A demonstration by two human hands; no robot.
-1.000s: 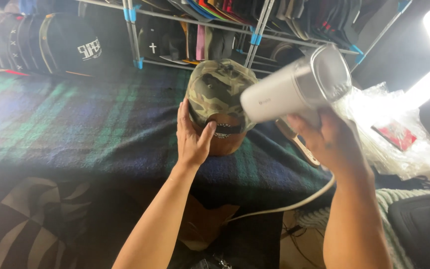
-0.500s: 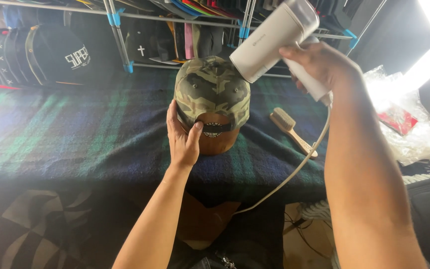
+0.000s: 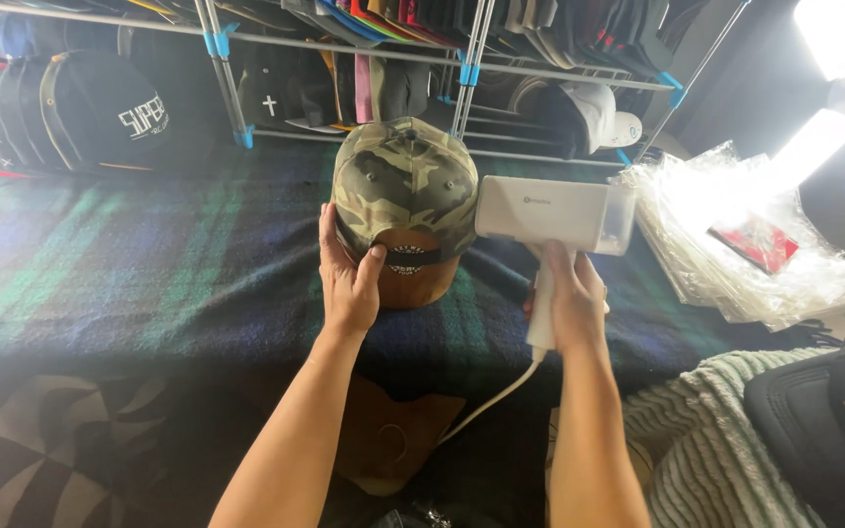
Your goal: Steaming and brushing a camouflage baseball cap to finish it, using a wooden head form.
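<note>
The steamer (image 3: 552,213) has come down. Half a second ago the right hand (image 3: 571,305) held it up high, tipped above the cap (image 3: 405,184). Now it sits level, just beside the cap's right side, with its flat front end almost touching the cloth. The brush that lay on the tabletop (image 3: 129,264) a moment ago is now hidden behind the steamer and the hand. So the work looks to have moved from the top of the cap to its side.

The cap has not moved. It is green and brown, and it sits on a brown round stand (image 3: 418,279) in the middle of the tabletop, which has a dark green and blue checked cloth on it.

The left hand (image 3: 346,276) stays where it was. It is open and lies flat on the back of the cap, thumb up by the strap, holding the cap steady. That arm reaches straight up from the bottom of the picture.

The right hand is closed tight around the white handle of the steamer. The wrist is straight and the arm comes up from below. A white cord (image 3: 486,406) hangs down from the handle.

Behind the tabletop is a rack (image 3: 471,59) full of other caps. Clear bags (image 3: 735,230) lie in a pile on the right.
</note>
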